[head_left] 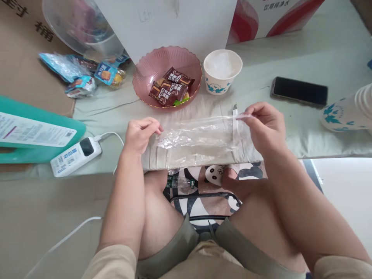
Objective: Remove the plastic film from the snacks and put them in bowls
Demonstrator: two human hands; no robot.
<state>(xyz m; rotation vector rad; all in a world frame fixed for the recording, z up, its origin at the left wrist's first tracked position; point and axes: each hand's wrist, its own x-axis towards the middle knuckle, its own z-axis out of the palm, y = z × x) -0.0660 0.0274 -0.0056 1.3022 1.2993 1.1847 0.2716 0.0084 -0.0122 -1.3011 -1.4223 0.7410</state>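
Note:
A clear plastic bag (197,133) is stretched between my two hands above the front edge of the cloth-covered table. My left hand (141,133) pinches its left end, and my right hand (266,124) pinches its upper right corner between thumb and fingers. Behind the film, near my right fingertips, lies a white utility knife (235,126) with its blade tip showing. Beyond the bag stands a pink scalloped bowl (139,75) with several brown cocoa snack packets (171,87) inside. To its right is a paper cup (217,83) holding crumpled clear plastic.
At left are a green jug (37,112), a white power strip (75,157) and snack packs (84,73). A phone (300,91) and stacked paper cups (348,108) lie at right. White boxes (171,29) stand behind. Below the table edge is a plastic bottle (181,183).

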